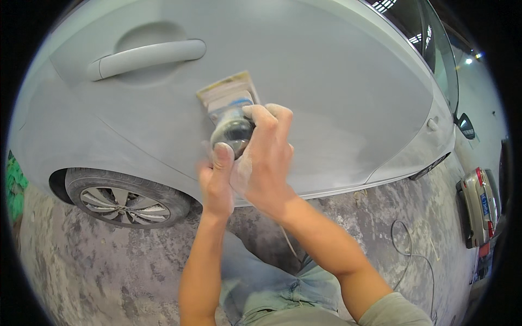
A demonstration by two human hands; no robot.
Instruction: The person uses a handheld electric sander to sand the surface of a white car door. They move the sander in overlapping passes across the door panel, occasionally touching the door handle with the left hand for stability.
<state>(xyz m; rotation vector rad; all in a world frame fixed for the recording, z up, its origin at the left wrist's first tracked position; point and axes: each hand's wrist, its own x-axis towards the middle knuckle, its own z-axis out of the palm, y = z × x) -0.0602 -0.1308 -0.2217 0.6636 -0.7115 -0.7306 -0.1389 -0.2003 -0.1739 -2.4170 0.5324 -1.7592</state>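
2 hands (266, 160) grip rounded sander (229, 115); smooth matte door (337, 98).

A dark-domed sander (234, 132) rests against a matte grey car door (337, 92).

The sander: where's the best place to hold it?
Probably the sander's rounded dark end, coming from below in the picture: it bulges out that way, easy to wrap around, while the flat pad faces the door.
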